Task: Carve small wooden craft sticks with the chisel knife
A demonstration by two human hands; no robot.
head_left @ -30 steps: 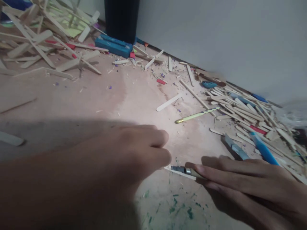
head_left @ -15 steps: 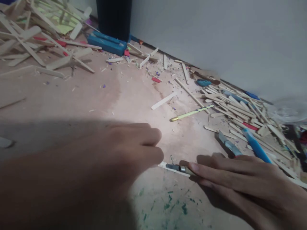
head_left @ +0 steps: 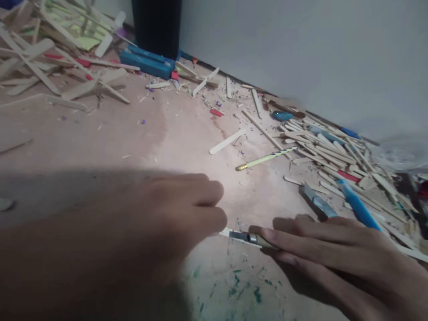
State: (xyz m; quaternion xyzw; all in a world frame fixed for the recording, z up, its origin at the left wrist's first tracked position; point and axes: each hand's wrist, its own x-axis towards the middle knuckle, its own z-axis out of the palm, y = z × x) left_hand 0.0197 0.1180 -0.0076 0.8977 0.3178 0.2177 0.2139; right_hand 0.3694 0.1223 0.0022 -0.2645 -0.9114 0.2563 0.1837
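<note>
My left hand (head_left: pixel 180 209) is closed, its curled fingers over one end of a thin wooden craft stick (head_left: pixel 224 232) lying on the table; the fingertips are hidden from me. Held in my right hand (head_left: pixel 334 249) is a small craft knife (head_left: pixel 252 238) with a flat grey blade, a metal collar and a light handle. Its blade lies along the stick, close to my left fingers. Just beyond my right hand rests a box cutter (head_left: pixel 320 204) with a metal blade, and beside it a blue tool or pen (head_left: pixel 357 205).
A pencil (head_left: pixel 265 159) and a loose craft stick (head_left: pixel 227 141) lie ahead. Many sticks are heaped at the right (head_left: pixel 334 151) and far left (head_left: pixel 30 58). A blue block (head_left: pixel 147 62) stands before a dark cylinder (head_left: pixel 156 26) by the wall. Green flecks mark the table (head_left: pixel 247 272).
The knife blade has shifted slightly left along the stick. Both hands keep nearly the same place, and the whole view has moved a little.
</note>
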